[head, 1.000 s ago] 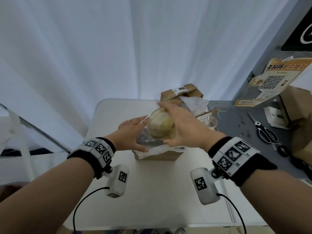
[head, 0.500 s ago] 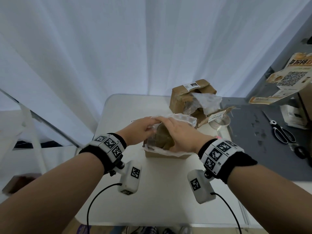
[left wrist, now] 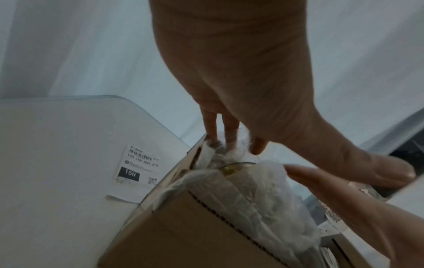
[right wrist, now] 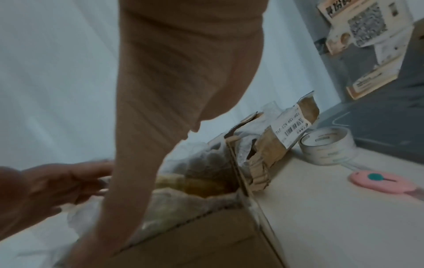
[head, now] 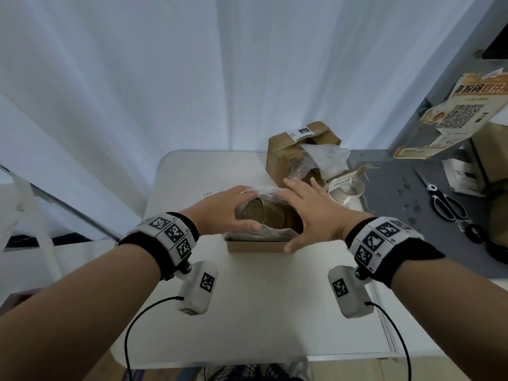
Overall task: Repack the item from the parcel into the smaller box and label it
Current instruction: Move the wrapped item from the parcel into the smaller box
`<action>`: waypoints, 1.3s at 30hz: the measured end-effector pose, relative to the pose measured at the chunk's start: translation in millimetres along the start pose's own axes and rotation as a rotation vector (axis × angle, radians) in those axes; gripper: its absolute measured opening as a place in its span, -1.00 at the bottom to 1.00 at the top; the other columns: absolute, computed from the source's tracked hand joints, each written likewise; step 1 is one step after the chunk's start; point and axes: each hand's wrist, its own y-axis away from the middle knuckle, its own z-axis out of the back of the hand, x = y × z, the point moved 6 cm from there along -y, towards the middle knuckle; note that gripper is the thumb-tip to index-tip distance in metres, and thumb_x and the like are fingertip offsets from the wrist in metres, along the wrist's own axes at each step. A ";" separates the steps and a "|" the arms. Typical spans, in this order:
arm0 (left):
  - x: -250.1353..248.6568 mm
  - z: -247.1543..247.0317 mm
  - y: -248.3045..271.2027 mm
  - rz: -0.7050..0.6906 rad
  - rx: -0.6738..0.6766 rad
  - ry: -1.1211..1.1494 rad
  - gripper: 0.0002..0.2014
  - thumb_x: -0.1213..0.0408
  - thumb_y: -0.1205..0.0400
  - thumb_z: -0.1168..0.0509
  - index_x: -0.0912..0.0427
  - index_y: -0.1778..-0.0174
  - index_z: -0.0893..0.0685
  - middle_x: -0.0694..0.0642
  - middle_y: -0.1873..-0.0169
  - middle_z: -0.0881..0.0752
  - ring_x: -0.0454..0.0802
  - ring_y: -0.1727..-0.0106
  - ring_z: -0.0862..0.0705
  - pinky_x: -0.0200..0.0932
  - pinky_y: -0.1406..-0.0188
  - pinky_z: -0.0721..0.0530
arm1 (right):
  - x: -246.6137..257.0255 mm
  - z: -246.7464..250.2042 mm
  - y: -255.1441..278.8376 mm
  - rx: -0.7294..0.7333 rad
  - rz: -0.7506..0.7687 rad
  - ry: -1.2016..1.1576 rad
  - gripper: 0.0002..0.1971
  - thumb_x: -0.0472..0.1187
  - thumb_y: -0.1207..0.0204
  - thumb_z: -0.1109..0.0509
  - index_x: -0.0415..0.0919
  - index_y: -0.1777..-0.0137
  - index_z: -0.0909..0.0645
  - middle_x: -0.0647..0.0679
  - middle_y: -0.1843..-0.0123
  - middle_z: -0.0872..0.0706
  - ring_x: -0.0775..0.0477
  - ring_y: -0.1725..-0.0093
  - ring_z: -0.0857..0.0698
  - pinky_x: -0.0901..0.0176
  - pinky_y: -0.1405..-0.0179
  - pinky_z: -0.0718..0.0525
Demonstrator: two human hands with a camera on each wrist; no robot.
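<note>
A round, golden glass jar [head: 270,215] lies on its side in crinkled clear plastic wrap [left wrist: 259,195] inside the small corrugated cardboard box [head: 257,246], the landmark here. The left hand [head: 225,213] curves over the box's left side, fingers tucked into the wrap at the far rim, thumb on the near wrap. The right hand [head: 310,213] spreads flat with straight fingers over the box's right side, gripping nothing. Behind the box stands the torn brown parcel [head: 299,152]; right of it a tape roll [right wrist: 328,145]; left of it a printed label [left wrist: 135,170].
</note>
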 end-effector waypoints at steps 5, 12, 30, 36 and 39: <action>-12.0 -4.1 1.0 -0.043 0.020 -0.222 0.01 -0.29 -0.35 -0.41 0.09 -0.62 -0.15 -0.01 -0.56 -0.26 -0.01 -0.48 -0.38 -0.15 -0.49 -0.30 | 1.2 -7.3 -3.2 -0.182 -0.054 -0.037 -0.15 0.23 -0.39 -0.42 -0.01 -0.62 -0.18 -0.05 -0.62 -0.26 -0.10 -0.62 -0.18 -0.03 -0.61 0.03; -18.8 -6.1 4.7 -0.113 -0.109 -0.597 -0.51 -0.17 -0.51 -0.10 -0.08 -0.29 -0.60 0.07 -0.30 -0.62 0.16 -0.30 -0.61 0.11 -0.38 -0.46 | 11.5 -14.1 -12.6 -0.261 -0.079 0.062 -0.46 0.15 -0.47 -0.38 0.07 -0.45 -0.49 -0.14 -0.42 -0.44 -0.24 -0.42 -0.40 -0.15 -0.43 -0.21; 1.3 -46.0 -14.4 0.060 0.196 -0.633 -0.03 -0.37 -0.37 0.61 -0.16 -0.37 -0.54 -0.22 -0.39 -0.54 0.06 -0.64 -0.07 0.29 -0.42 0.54 | -9.7 -27.6 -22.8 -0.147 -0.060 -0.090 -0.68 -0.09 -0.54 -0.33 -0.10 -0.27 -0.64 -0.03 -0.20 -0.72 -0.11 -0.22 -0.63 0.03 -0.26 -0.53; 7.0 -45.6 -14.7 0.167 0.307 -0.639 -0.16 -0.46 -0.48 0.37 -0.05 -0.34 -0.54 -0.15 -0.38 -0.54 0.07 -0.57 -0.16 0.37 -0.50 0.29 | -13.1 -31.4 -20.9 -0.140 -0.061 -0.100 -0.60 0.08 -0.65 -0.14 -0.14 -0.13 -0.71 -0.05 -0.07 -0.78 -0.10 -0.10 -0.67 0.13 -0.30 -0.37; -2.5 -47.6 -15.9 0.044 0.204 -0.730 -0.25 -0.47 -0.48 0.10 0.00 -0.29 -0.57 -0.08 -0.27 -0.64 0.02 -0.42 -0.41 0.21 -0.49 -0.03 | -7.7 -29.6 -18.2 -0.115 -0.042 -0.116 -0.40 0.33 -0.54 -0.06 -0.11 -0.18 -0.68 -0.01 -0.12 -0.76 -0.03 -0.19 -0.65 0.09 -0.43 -0.30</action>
